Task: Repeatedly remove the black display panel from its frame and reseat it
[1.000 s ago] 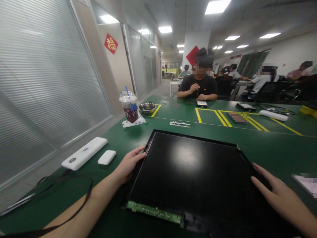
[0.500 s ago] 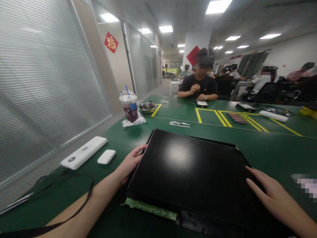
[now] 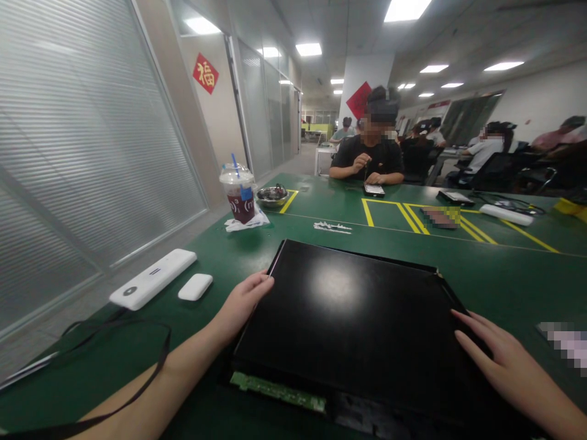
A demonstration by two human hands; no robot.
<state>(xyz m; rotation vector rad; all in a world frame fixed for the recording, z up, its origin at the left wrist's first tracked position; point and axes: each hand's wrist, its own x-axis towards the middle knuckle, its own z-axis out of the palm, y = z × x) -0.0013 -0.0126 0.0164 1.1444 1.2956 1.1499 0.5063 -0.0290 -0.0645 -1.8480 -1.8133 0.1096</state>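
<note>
A flat black display panel point(image 3: 348, 324) with a glossy, light-reflecting face lies before me on the green table. A strip of green circuit board point(image 3: 277, 391) sticks out along its near edge. My left hand point(image 3: 245, 302) grips the panel's left edge, its thumb by the top face and its other fingers partly hidden. At the right edge, my right hand point(image 3: 493, 348) holds the panel, thumb and fingers pressed against the side. Behind the panel's far edge a dark rim shows, with a small pale spot at the far right corner.
Left of the panel lie a white power bank point(image 3: 153, 279), a small white case point(image 3: 195, 286) and a black strap point(image 3: 132, 324). Farther off stand a lidded drink cup point(image 3: 241, 198) and a metal bowl point(image 3: 273, 195). Across the table point(image 3: 312, 211), a person point(image 3: 367, 156) handles a small device.
My left hand has shifted slightly, and its thumb now shows higher on the panel's left edge. The view has moved a little. My right hand stays at the right edge.
</note>
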